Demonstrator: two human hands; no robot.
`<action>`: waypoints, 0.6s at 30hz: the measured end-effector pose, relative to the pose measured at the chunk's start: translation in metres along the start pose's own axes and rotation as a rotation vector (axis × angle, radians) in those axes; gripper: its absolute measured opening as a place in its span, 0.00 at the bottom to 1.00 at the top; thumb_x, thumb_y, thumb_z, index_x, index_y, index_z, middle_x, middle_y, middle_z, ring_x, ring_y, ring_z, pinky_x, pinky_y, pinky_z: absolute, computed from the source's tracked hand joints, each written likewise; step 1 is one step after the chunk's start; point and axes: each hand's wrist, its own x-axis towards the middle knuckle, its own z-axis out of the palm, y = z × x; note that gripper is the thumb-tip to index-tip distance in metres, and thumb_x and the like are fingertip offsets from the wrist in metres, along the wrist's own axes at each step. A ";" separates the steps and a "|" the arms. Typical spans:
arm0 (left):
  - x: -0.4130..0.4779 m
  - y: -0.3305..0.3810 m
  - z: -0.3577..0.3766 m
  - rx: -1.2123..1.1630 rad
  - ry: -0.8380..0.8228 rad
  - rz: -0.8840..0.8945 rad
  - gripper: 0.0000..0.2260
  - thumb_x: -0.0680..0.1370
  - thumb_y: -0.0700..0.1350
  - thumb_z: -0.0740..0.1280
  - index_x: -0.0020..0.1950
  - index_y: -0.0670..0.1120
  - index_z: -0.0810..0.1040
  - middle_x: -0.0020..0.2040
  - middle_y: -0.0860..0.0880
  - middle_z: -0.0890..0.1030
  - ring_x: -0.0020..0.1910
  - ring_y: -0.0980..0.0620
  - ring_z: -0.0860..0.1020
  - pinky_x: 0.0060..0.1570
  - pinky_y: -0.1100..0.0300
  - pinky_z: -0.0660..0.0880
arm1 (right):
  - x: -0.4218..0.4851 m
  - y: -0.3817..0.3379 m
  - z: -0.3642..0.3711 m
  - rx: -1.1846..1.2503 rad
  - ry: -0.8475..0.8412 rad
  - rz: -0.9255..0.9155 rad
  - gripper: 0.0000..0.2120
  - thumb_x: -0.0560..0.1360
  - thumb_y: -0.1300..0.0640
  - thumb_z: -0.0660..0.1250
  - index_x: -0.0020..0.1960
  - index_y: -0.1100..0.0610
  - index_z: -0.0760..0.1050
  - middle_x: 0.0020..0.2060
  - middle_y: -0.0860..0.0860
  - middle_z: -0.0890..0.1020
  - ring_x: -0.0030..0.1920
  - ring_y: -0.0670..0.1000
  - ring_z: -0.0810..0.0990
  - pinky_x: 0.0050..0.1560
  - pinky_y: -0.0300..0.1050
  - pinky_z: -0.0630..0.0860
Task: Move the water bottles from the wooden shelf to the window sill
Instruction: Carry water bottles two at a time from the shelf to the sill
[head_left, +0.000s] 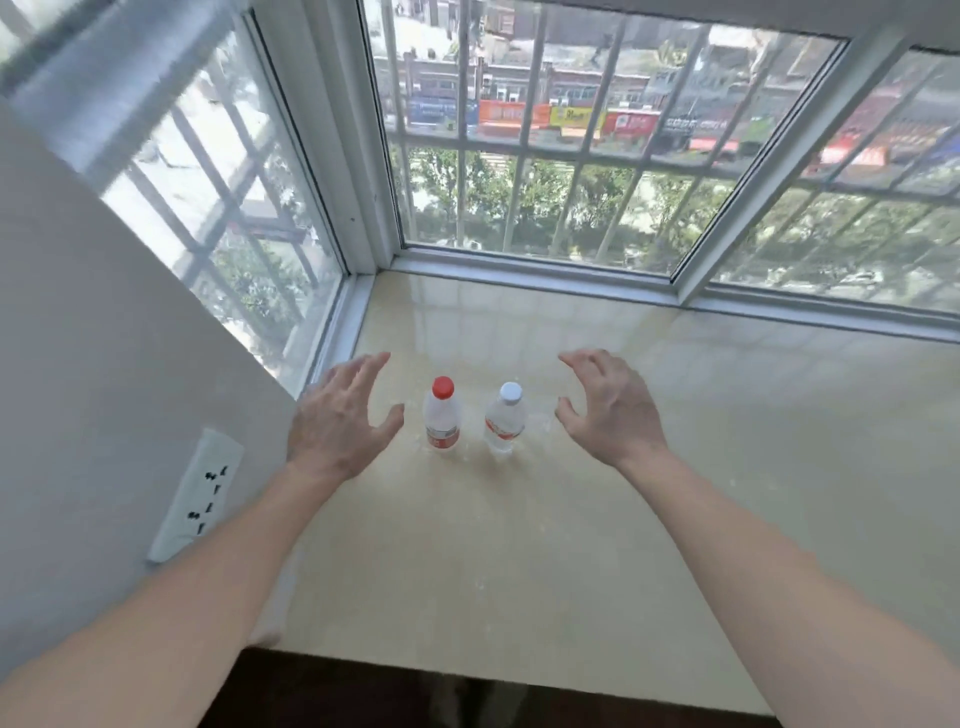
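**Both bottles upright on the sill, hands clear of them**

Head view, looking down over a beige polished window sill (571, 519) set in a bay of white-framed windows (524, 262); sill surface glossy, reflecting the panes.

Red-capped bottle (442, 415): upright on the sill, toward its left end; clear body, red label band low on the body. White-capped bottle (505, 420): upright just beside it on the right; clear body, red-and-white label. The two stand near each other but apart, a strip of sill showing between them. Fill level in either bottle is hard to read through the glare; possibly near full.

Left hand (337, 421): hovering left of the red-capped bottle, back of the hand up, fingers spread and nearly straight, thumb pointing toward the bottle; near but not touching; holds nothing. Right hand (608, 410): hovering right of the white-capped bottle, fingers spread and lightly bent, thumb toward the bottle, a gap visible between them; holds nothing.

Surroundings: grey-white wall (78, 312) at left carrying a white wall socket (195, 496); bars (530, 119) outside the glass, trees (519, 202) and shop signs (576, 117) beyond; dark brown surface (363, 696) below the near edge of the sill.
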 end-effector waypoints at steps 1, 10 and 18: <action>-0.003 0.007 -0.017 0.021 0.027 0.022 0.29 0.75 0.61 0.60 0.74 0.51 0.67 0.68 0.48 0.75 0.66 0.44 0.73 0.60 0.45 0.72 | 0.001 -0.009 -0.018 -0.015 0.037 -0.029 0.25 0.71 0.47 0.62 0.65 0.55 0.76 0.56 0.54 0.80 0.53 0.59 0.79 0.55 0.54 0.76; -0.015 0.057 -0.129 0.146 0.262 0.149 0.30 0.73 0.63 0.57 0.73 0.51 0.70 0.66 0.50 0.77 0.65 0.46 0.74 0.66 0.47 0.69 | -0.010 -0.076 -0.115 -0.123 0.224 -0.152 0.23 0.70 0.49 0.72 0.63 0.55 0.78 0.56 0.56 0.82 0.56 0.60 0.80 0.58 0.55 0.77; -0.014 0.093 -0.150 0.153 0.302 0.253 0.29 0.74 0.64 0.58 0.73 0.53 0.69 0.67 0.52 0.76 0.66 0.47 0.72 0.67 0.47 0.68 | -0.026 -0.093 -0.152 -0.122 0.264 -0.096 0.25 0.72 0.43 0.60 0.66 0.51 0.76 0.59 0.53 0.80 0.59 0.59 0.78 0.60 0.55 0.76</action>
